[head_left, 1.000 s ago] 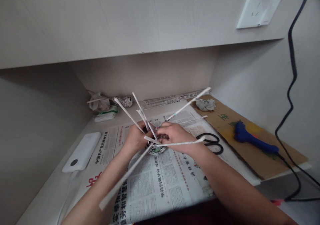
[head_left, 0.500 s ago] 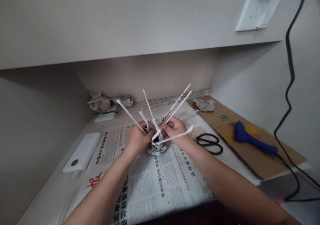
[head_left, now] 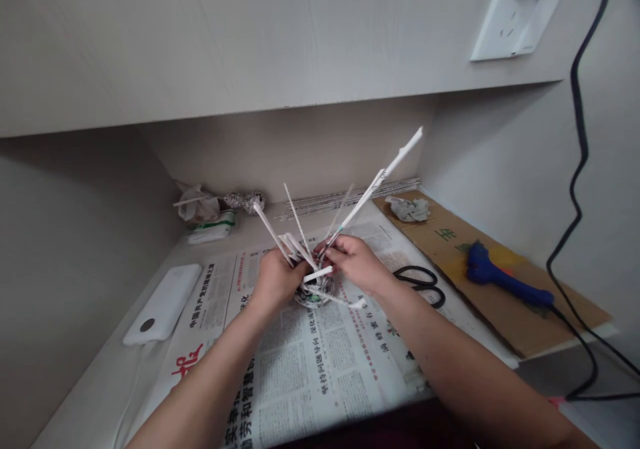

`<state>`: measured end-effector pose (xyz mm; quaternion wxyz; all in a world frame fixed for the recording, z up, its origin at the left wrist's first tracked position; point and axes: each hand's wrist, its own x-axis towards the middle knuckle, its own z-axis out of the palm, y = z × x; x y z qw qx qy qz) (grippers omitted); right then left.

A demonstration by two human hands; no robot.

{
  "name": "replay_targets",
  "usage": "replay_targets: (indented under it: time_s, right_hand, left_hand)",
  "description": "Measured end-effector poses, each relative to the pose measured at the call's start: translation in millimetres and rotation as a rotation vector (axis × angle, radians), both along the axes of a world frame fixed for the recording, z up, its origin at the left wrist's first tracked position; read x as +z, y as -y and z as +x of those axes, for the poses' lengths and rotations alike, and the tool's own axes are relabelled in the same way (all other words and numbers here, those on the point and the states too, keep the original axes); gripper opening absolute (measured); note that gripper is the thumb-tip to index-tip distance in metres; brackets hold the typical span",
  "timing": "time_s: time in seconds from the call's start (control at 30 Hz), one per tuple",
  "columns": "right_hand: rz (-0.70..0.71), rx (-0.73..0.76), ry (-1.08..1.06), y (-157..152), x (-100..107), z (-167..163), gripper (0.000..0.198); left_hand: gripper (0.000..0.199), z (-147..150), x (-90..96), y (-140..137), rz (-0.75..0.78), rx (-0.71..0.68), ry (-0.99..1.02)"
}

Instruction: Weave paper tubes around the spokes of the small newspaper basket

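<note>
Between my hands sits a small round piece woven from rolled newspaper, with several pale paper tubes sticking up and out of it. My left hand is closed around its left side, thumb at the rim. At the far right side, my right hand pinches a rolled paper tube that slants up to the right. One short tube crosses the opening, and another droops toward the right. My fingertips are partly hidden behind the tubes.
Newspaper sheets cover the desk. Black-handled scissors lie beside my right forearm, partly covered. A blue glue gun with a cable rests on cardboard. A white power bank is at left; thin paper tubes lie along the back.
The long tubes at my right hand have swung and now line up, reaching higher to the right. The front right tube has dropped lower. Both hands stay almost in place.
</note>
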<state>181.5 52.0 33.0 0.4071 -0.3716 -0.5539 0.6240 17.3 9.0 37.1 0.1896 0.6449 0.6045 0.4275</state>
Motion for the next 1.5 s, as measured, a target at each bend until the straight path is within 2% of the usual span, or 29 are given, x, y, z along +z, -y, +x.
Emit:
replay_targets:
  time_s: [0.1, 0.23, 0.37, 0.57, 0.73, 0.8, 0.93, 1.03, 1.1, 1.23, 1.5]
  right_hand:
    - [-0.021, -0.015, -0.028, 1, 6, 2, 0.007]
    - [0.051, -0.067, 0.051, 1, 11, 5, 0.004]
    - [0.085, -0.049, 0.116, 3, 20, 9, 0.007]
    - [0.055, -0.042, 0.112, 1, 24, 12, 0.011]
    - [0.000, -0.015, 0.054, 0, 23, 13, 0.008]
    - [-0.013, -0.010, 0.032, -1, 20, 14, 0.008]
    - [0.115, 0.018, 0.047, -5, 11, 15, 0.010]
    - [0.224, 0.018, 0.127, -6, 8, 17, 0.010]
    - [0.241, 0.009, 0.154, -6, 8, 17, 0.009]
    - [0.215, -0.019, 0.150, -3, 12, 16, 0.008]
    - [0.046, -0.055, 0.124, 1, 23, 14, 0.006]
  left_hand:
    - [0.012, 2, 0.5, 2, 0.047, -0.049, -0.019]
    - [0.014, 6, 2.4, 5, 0.078, -0.054, -0.038]
    - [0.016, 5, 1.8, 6, 0.113, -0.090, -0.105]
    - [0.026, 1, 4.3, 7, 0.255, -0.319, -0.249]
    - [0.021, 5, 1.4, 8, 0.230, -0.218, -0.165]
    - [0.020, 6, -0.7, 7, 0.258, -0.238, -0.169]
    - [0.026, 5, -2.4, 6, 0.343, -0.330, -0.267]
    - [0.026, 4, -2.3, 7, 0.314, -0.304, -0.297]
    - [0.024, 4, -2.7, 6, 0.278, -0.285, -0.252]
    - [0.023, 2, -5.0, 4, 0.247, -0.304, -0.179]
    - [0.025, 1, -0.1, 3, 0.306, -0.408, -0.229]
